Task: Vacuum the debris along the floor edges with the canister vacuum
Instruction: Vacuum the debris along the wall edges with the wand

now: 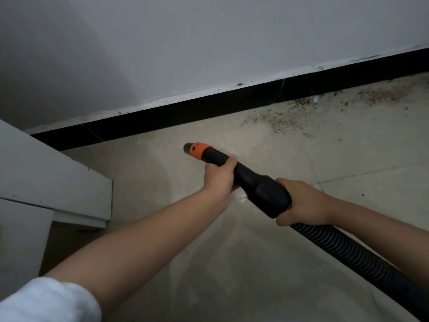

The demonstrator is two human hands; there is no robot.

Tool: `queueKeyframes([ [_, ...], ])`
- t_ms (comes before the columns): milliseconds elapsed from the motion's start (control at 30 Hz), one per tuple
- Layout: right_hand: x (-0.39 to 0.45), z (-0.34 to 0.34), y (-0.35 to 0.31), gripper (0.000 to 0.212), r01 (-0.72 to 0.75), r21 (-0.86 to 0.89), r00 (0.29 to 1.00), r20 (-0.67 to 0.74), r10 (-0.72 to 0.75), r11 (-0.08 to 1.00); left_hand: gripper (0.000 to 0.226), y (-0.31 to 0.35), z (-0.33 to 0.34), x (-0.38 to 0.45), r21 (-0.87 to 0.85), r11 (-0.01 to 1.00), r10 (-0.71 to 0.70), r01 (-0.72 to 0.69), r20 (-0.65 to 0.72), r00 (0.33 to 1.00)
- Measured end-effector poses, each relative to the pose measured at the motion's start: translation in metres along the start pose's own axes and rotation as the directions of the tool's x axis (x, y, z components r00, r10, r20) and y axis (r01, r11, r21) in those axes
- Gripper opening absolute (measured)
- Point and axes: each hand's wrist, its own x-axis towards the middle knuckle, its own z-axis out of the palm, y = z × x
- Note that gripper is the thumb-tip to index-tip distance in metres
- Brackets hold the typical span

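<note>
I hold a black vacuum hose handle (255,184) with both hands. Its orange-collared open end (196,151) points toward the black baseboard, raised above the floor. My left hand (219,176) wraps the tube just behind the orange collar. My right hand (301,203) grips the thick rear of the handle, where the ribbed black hose (352,254) runs off to the lower right. Brown crumbly debris (283,118) lies scattered on the beige tiles along the baseboard, to the right of the nozzle end. The canister itself is out of view.
A black baseboard (162,118) runs diagonally under a white wall (209,43). A white cabinet or step (46,177) juts in at the left, near the corner. A small white scrap (316,99) lies in the debris by the baseboard.
</note>
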Motion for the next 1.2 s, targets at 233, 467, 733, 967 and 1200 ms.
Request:
queueKeyframes([
  [233,-0.020,-0.010,0.019,0.045,0.001,-0.066,1.000,0.007,-0.001,0.998,0.053,-0.021,0.028,-0.003,0.062,0.998,-0.027,0.030,-0.058,0.998],
  [467,-0.036,-0.025,0.029,0.039,0.009,-0.141,1.000,0.019,-0.007,0.990,0.049,-0.030,0.047,-0.012,0.044,0.999,-0.021,0.023,-0.059,0.998],
  [733,-0.036,-0.026,0.033,0.036,-0.012,-0.140,0.997,0.067,0.022,0.990,0.047,-0.034,0.053,-0.012,0.081,0.996,-0.037,0.044,-0.093,0.995],
  [967,-0.015,-0.012,0.020,0.041,-0.009,-0.101,1.000,0.022,0.011,0.995,0.043,-0.023,0.038,0.000,0.111,0.994,0.018,-0.006,-0.110,0.994],
  [1200,0.014,0.001,-0.001,0.042,0.022,0.013,0.997,-0.074,-0.021,1.000,0.043,-0.001,0.029,0.018,0.228,0.962,0.194,-0.150,-0.183,0.964],
])
